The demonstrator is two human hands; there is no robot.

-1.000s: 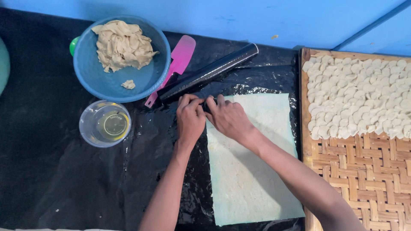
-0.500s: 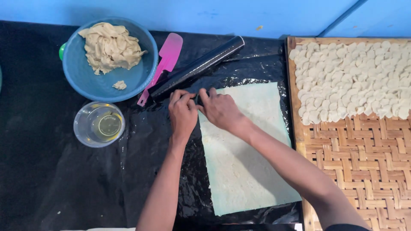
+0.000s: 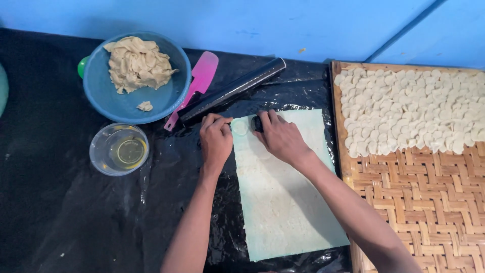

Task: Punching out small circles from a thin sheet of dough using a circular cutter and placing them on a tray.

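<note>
Head view: my right hand (image 3: 281, 136) grips a small dark cutter (image 3: 258, 123) on the thin, soft, tearable dough sheet (image 3: 283, 202); my left hand (image 3: 215, 139) pinches its edge.

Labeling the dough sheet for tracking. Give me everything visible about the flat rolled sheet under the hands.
The dough sheet is a thin, pale, roughly rectangular slab, long side running away from the person, lying flat on the black plastic cover. Its surface looks floury and matte, with faint round marks near the top left corner. The left hand rests at its top left edge; the right hand presses a small dark cutter onto its top end. Its right edge lies close beside the woven tray.
</note>
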